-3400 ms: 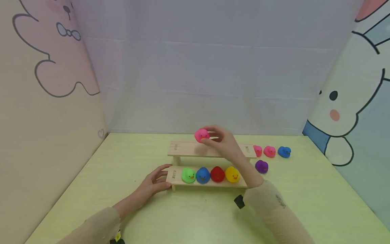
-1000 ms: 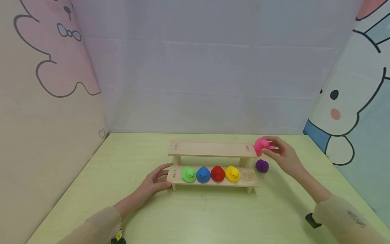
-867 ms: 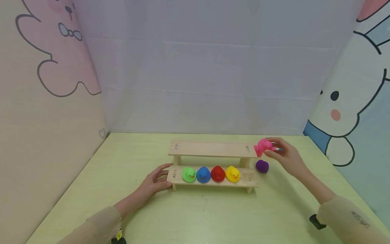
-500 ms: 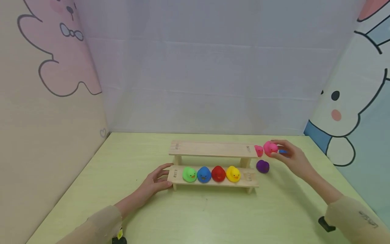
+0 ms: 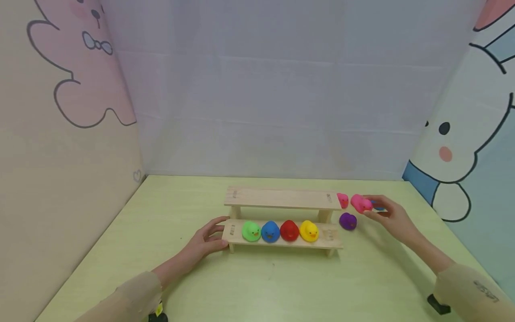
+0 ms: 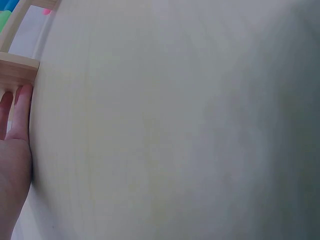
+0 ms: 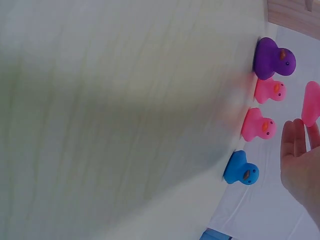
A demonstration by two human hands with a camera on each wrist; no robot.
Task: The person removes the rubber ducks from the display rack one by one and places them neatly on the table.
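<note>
My right hand (image 5: 392, 219) pinches a pink rubber duck (image 5: 358, 202) between thumb and fingers, right of the two-tier wooden stand (image 5: 281, 197). In the right wrist view this held duck (image 7: 311, 104) is raised beside two more pink ducks, one nearer the purple duck (image 7: 273, 59) and one (image 7: 258, 125) nearer the blue duck (image 7: 241, 168). My left hand (image 5: 201, 241) grips the left end of the stand's lower step, thumb at the front corner and fingers behind. Only part of that hand (image 6: 15, 155) shows in the left wrist view.
On the lower step sit a green duck (image 5: 251, 231), a blue duck (image 5: 270, 232), a red duck (image 5: 289, 230) and a yellow duck (image 5: 309, 231). The upper step is bare. Behind the table hangs a white cloth (image 5: 273, 98), with cartoon-printed panels on both sides.
My right hand has carried the pink duck from above the upper step rightward and down, toward the ducks on the table. My left hand has stayed at the stand's left end.
</note>
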